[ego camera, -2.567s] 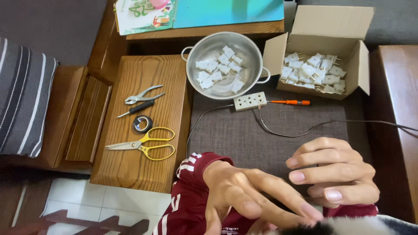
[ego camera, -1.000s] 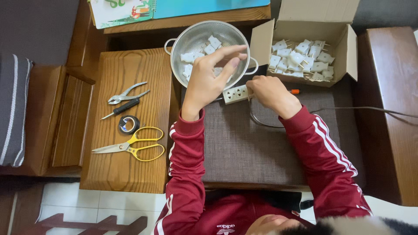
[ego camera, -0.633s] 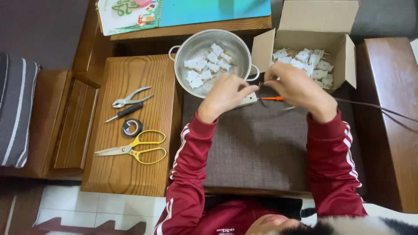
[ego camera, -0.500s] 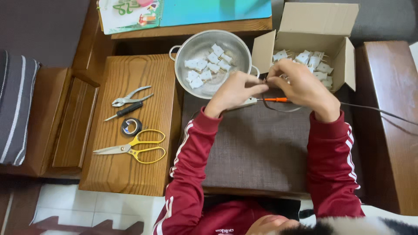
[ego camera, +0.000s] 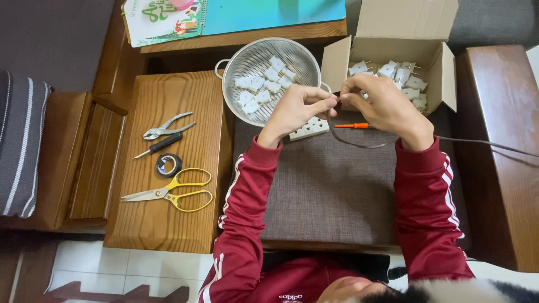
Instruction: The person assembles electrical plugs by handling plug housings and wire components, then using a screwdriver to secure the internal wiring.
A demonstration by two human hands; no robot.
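Both hands meet fingertip to fingertip above the brown surface [ego camera: 331, 191]: the left hand [ego camera: 297, 109] and right hand [ego camera: 382, 104] each pinch the dark cable [ego camera: 359, 145], whose length trails off rightward from the grip.

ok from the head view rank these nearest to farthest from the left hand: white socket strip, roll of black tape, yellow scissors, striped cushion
Measured from the left hand:
1. White socket strip, just below the hand on the brown mat.
2. Roll of black tape, on the wooden board to the hand's left.
3. Yellow scissors, on the same board, just past the tape.
4. Striped cushion, at the far left edge.
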